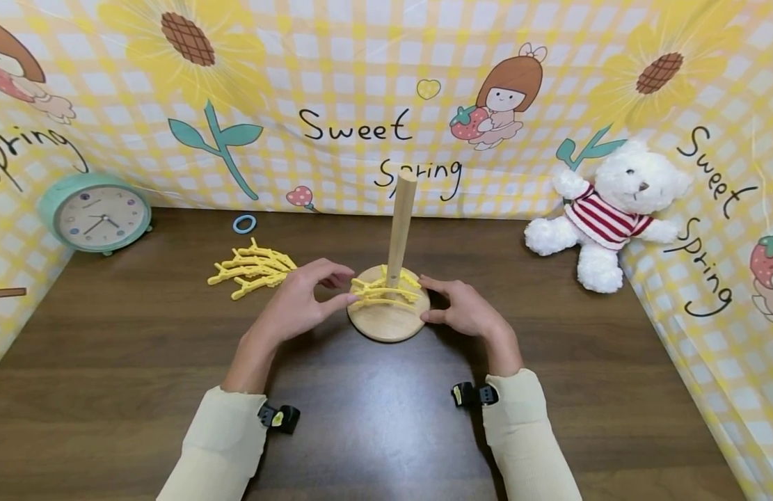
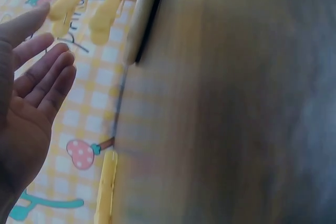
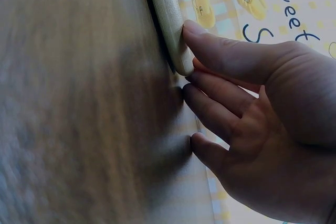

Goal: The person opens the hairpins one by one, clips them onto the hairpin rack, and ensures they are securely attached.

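A round wooden stand (image 1: 389,328) with an upright post (image 1: 403,223) sits on the table between the hands. Yellow branch-shaped plastic pieces (image 1: 386,295) lie across its base around the foot of the post. My left hand (image 1: 303,298) is beside the base, fingers loosely spread, its thumb tip right by the end of a yellow piece (image 2: 100,27). At the opposite side, my right hand (image 1: 466,306) grips the rim of the base with thumb and fingers; in the right wrist view the thumb (image 3: 210,40) lies against the rim.
More yellow branch pieces (image 1: 251,268) lie fanned out left of the left hand, with a blue ring (image 1: 244,223) behind them. A green alarm clock (image 1: 98,214) stands back left; a white teddy bear (image 1: 605,209) sits back right. Patterned cloth (image 1: 336,62) encloses the table (image 1: 373,424).
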The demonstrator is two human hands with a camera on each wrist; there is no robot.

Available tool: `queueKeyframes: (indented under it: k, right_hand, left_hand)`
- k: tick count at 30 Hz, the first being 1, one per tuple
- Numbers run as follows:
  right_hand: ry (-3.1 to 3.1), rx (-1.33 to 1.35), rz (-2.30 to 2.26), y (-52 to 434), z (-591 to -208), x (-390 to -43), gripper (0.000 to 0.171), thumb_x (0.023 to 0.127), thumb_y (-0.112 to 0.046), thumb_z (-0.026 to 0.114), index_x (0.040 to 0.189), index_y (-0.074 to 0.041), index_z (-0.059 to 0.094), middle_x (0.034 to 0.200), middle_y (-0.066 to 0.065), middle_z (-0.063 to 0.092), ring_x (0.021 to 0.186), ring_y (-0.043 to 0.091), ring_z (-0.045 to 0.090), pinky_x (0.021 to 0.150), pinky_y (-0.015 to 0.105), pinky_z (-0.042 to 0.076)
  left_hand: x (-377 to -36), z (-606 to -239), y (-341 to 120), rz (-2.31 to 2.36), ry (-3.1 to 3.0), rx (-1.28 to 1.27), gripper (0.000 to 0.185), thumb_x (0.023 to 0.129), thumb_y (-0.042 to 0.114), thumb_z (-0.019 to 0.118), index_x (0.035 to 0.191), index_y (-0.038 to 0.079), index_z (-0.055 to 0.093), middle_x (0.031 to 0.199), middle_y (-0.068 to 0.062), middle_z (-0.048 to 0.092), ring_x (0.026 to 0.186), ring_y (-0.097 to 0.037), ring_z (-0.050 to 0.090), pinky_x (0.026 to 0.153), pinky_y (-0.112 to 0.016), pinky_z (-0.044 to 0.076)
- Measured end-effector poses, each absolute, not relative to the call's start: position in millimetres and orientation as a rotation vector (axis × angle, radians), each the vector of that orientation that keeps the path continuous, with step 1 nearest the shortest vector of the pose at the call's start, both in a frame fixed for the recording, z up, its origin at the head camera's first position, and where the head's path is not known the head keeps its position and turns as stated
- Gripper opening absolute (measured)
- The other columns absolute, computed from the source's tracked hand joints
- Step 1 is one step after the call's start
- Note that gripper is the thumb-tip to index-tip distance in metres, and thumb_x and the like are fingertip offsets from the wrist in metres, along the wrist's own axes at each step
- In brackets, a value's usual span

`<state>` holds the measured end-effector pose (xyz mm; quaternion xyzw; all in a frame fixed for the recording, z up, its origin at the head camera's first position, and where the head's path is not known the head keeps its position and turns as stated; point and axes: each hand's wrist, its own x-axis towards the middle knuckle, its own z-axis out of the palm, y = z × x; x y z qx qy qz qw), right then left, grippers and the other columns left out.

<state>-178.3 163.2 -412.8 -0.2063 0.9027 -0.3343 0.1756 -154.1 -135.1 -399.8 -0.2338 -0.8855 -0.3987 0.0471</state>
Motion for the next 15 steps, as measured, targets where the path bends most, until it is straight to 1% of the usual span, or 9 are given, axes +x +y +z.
queueKeyframes:
  k: [4, 9, 11, 15]
  right_hand:
    - [2.558, -0.582, -0.943, 163, -412, -178, 0.066, 0.084, -0.024, 0.070, 0.142, -0.015, 0.041, 0.147, 0.002, 0.040, 0.137, 0.023, 0.034, 0.111, 0.044, 0.031]
    - [2.557, -0.578, -0.944, 163, -412, -178, 0.066, 0.084, -0.024, 0.070, 0.142, -0.015, 0.041, 0.147, 0.002, 0.039, 0.137, 0.023, 0.034, 0.111, 0.044, 0.031]
    - [2.555, -0.575, -0.946, 163, -413, -178, 0.066, 0.084, -0.024, 0.070, 0.142, -0.016, 0.041, 0.147, 0.002, 0.039, 0.138, 0.023, 0.033, 0.111, 0.044, 0.031]
    - [2.554, -0.567, -0.949, 163, -413, -178, 0.066, 0.084, -0.024, 0.071, 0.142, -0.015, 0.041, 0.147, 0.002, 0.039, 0.137, 0.022, 0.033, 0.111, 0.044, 0.031]
  left_hand:
    - [-154, -400, -146, -1.253, -2.690, -0.639, 0.037, 0.083, 0.037, 0.069, 0.112, 0.014, 0.064, 0.103, -0.004, 0.065, 0.092, -0.019, 0.060, 0.084, -0.039, 0.051]
    - [-153, -400, -160, -1.275, -2.700, -0.505, 0.040, 0.083, 0.042, 0.068, 0.113, 0.017, 0.063, 0.106, -0.003, 0.065, 0.097, -0.018, 0.059, 0.087, -0.042, 0.049]
    - [-153, -400, -166, -1.276, -2.703, -0.454, 0.043, 0.083, 0.044, 0.068, 0.114, 0.016, 0.063, 0.108, -0.003, 0.064, 0.099, -0.018, 0.058, 0.088, -0.042, 0.049]
    - [-153, -400, -180, -1.272, -2.690, -0.367, 0.046, 0.082, 0.045, 0.068, 0.117, 0.015, 0.061, 0.114, -0.005, 0.063, 0.106, -0.020, 0.057, 0.093, -0.044, 0.046]
